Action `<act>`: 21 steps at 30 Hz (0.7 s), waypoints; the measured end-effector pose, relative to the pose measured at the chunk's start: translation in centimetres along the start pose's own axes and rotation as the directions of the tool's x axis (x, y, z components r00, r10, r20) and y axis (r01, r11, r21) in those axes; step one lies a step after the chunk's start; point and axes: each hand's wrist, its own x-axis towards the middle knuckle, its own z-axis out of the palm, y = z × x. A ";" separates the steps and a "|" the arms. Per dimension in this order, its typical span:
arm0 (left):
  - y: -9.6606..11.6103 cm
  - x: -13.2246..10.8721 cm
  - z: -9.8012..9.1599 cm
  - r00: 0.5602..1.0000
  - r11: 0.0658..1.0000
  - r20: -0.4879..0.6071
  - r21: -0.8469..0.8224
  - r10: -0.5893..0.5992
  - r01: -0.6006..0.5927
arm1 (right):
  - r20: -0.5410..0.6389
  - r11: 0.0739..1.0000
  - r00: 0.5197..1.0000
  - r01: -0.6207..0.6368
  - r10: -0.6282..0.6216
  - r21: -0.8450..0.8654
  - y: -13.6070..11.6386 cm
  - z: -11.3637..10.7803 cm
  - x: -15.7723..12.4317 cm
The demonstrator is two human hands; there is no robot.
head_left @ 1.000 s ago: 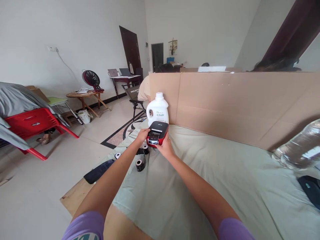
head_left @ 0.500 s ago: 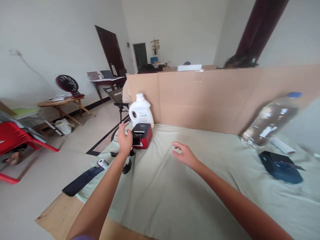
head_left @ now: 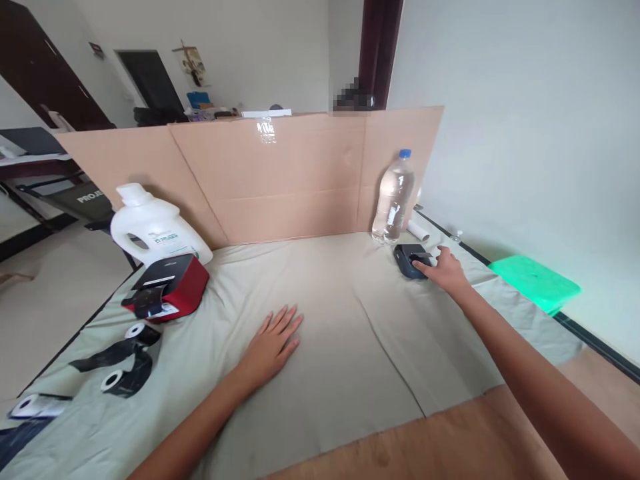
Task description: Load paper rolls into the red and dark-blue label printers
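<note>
My left hand (head_left: 270,345) lies flat on the pale cloth (head_left: 320,400), fingers spread, holding nothing. My right hand (head_left: 447,270) is at the right side of a small dark blue device (head_left: 411,261), which looks like a portable label printer. The thumb points at its front and appears to touch it; the other fingers stay apart and are not closed round it. A thin grey strip sticks out of the device towards the hand. Behind it stand an upright clear bottle with a blue cap (head_left: 395,200) and a white paper roll (head_left: 419,231) on its side.
At left are a red and black printer (head_left: 185,290), a white jug (head_left: 150,227) and several rolls with black strips, one black roll (head_left: 125,380) nearest. A cardboard panel (head_left: 290,180) stands along the back. Wood (head_left: 380,453) shows in front; a green stool (head_left: 535,280) stands right.
The view has swung right. My left hand, raised near the red printer before, now rests on the cloth. My right hand has moved from above the cloth to the dark blue device.
</note>
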 end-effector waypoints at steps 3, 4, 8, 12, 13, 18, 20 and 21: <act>0.0 -0.6 -0.3 1.000 1.000 0.005 0.014 -0.014 0.013 | 0.077 1.000 0.997 0.001 -0.001 0.003 -1.3 1.4 -0.1; 0.1 -0.7 -0.3 1.000 1.000 0.004 0.013 -0.017 0.017 | 0.060 1.000 0.998 0.008 -0.008 -0.014 -1.6 2.0 -0.3; 0.5 -0.8 -0.5 1.000 1.000 -0.006 -0.015 -0.022 0.022 | -0.090 1.000 0.996 -0.001 0.001 -0.005 -2.0 4.1 -1.4; 0.8 -0.9 -0.8 1.000 0.998 -0.015 -0.053 -0.023 0.022 | -0.217 0.995 0.976 -0.003 0.024 0.097 -3.1 5.1 -3.1; 0.9 -0.9 -0.9 1.000 0.998 -0.020 -0.061 -0.024 0.023 | -0.234 0.992 0.972 0.020 0.010 0.124 -4.0 5.2 -3.9; 1.0 -1.0 -1.1 0.999 0.995 -0.030 -0.090 -0.037 0.034 | -0.189 0.945 0.961 0.241 -0.200 0.222 -12.7 6.1 -11.0; 1.2 -1.2 -1.1 0.999 0.994 -0.033 -0.101 -0.038 0.035 | -0.156 0.918 0.951 0.299 -0.266 0.260 -16.9 6.9 -14.5; 1.3 -1.3 -1.1 0.999 0.994 -0.038 -0.108 -0.035 0.031 | -0.142 0.908 0.949 0.312 -0.282 0.278 -18.9 7.4 -16.2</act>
